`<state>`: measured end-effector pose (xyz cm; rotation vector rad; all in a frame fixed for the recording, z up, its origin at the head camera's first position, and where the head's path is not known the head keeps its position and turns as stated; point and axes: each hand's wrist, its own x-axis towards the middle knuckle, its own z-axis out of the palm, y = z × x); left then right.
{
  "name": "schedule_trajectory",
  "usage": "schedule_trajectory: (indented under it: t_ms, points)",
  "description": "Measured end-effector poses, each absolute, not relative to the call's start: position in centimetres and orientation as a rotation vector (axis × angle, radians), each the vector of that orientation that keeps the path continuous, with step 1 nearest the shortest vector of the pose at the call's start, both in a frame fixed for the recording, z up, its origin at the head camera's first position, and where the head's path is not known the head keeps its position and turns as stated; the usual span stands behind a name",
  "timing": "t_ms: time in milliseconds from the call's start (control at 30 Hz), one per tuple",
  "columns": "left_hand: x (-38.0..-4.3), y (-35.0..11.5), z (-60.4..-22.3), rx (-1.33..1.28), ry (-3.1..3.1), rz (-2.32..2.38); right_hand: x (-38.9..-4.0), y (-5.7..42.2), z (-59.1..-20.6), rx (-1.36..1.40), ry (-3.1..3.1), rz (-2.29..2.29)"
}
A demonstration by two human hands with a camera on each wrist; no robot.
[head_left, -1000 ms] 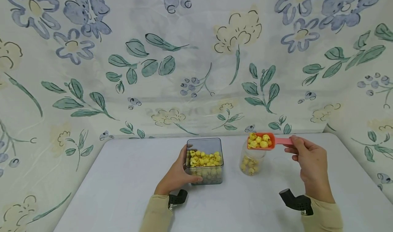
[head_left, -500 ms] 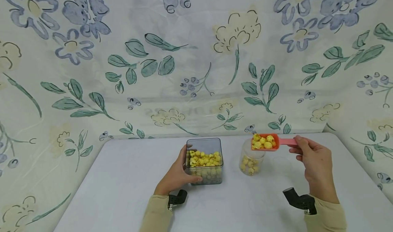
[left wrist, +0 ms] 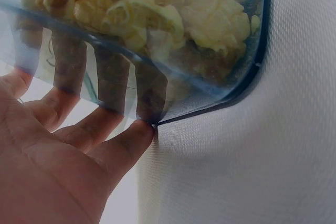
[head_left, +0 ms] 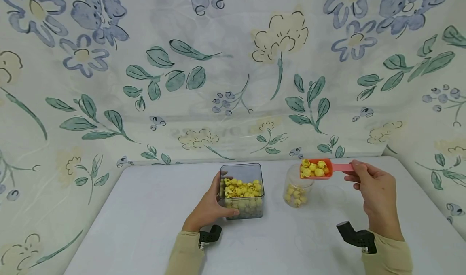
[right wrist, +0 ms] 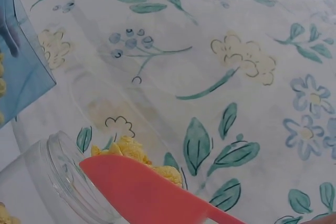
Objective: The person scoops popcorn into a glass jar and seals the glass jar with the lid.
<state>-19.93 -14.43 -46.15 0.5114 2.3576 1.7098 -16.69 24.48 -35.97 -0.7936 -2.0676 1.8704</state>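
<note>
My left hand (head_left: 208,210) grips a clear grey square container (head_left: 242,207) by its left side, thumb across the front. Yellow popcorn (head_left: 243,189) fills its lower part; the left wrist view shows the fingers (left wrist: 118,150) along its wall. My right hand (head_left: 376,194) pinches the handle of a red scoop (head_left: 329,174), which is heaped with popcorn. The scoop hovers level over the right part of the mouth of a clear round jar (head_left: 291,198), with some popcorn in the jar's lower half. In the right wrist view, the scoop (right wrist: 142,190) overlaps the jar's rim (right wrist: 60,166).
Container and jar stand apart on a white table (head_left: 153,218). Behind the table's back edge hangs a floral-patterned cloth (head_left: 233,125), which also runs along both sides. A black camera (head_left: 354,236) is strapped to my right wrist, another (head_left: 210,233) to the left.
My right hand has moved a little to the right with the loaded scoop, slowing in the last half second. The left hand, container and jar stay in place.
</note>
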Motion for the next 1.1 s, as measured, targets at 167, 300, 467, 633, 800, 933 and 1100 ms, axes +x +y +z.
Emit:
schedule_trajectory:
  t_ms: [167,300,467,633,800,933,1100]
  points:
    - [-19.9,-14.4,-46.1,0.507,2.351,1.71,-16.6,24.6,-35.7,-0.796,-2.062,1.863]
    - [-19.9,-14.4,-46.0,0.504,2.345,1.713,-16.5,24.6,-35.5,-0.803,-2.068,1.844]
    - [-19.8,-14.4,-46.0,0.492,2.343,1.713,-16.5,24.6,-35.4,-0.813,-2.1,1.803]
    - [-19.7,-14.3,-45.6,0.482,2.328,1.71,-16.5,24.5,-35.3,-0.81,-2.109,1.784]
    - [-19.1,-14.0,-44.0,0.494,2.298,1.709,-16.5,24.6,-35.3,-0.811,-2.11,1.78]
    - [-18.8,-13.9,-43.1,0.491,2.296,1.685,-16.5,24.6,-35.4,-0.804,-2.119,1.766]
    - [-18.7,-13.9,-43.1,0.486,2.301,1.69,-16.5,24.6,-35.4,-0.788,-2.148,1.733]
